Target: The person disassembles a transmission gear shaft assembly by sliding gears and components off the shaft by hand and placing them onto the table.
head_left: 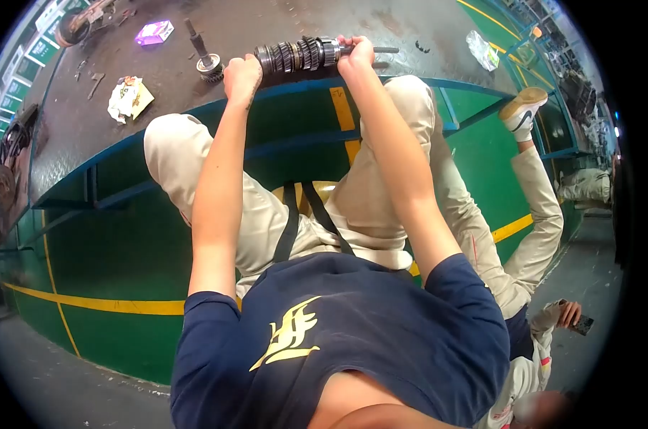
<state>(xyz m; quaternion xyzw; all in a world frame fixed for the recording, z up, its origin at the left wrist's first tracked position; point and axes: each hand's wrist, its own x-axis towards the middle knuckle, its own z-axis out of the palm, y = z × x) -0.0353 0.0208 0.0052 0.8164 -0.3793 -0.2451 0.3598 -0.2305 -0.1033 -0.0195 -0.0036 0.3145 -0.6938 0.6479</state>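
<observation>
A gear shaft (299, 55) with several helical gears lies crosswise at the near edge of the workbench, between my two hands. My left hand (243, 77) is closed around its left end. At the other end my right hand (356, 56) grips it with curled fingers, and a thin rod end sticks out to the right beyond the fingers. Left of my left hand, a shorter shaft with a gear or bearing at its base (209, 67) stands on the bench top, leaning slightly.
On the dark workbench (266, 21) lie a purple box (154, 32), a crumpled wrapper (129, 99), a clear plastic bag (482, 50) and small dark fragments (422, 47). A seated person (531, 314) at my right holds a phone (582, 325), one shoe (524, 114) beside the bench.
</observation>
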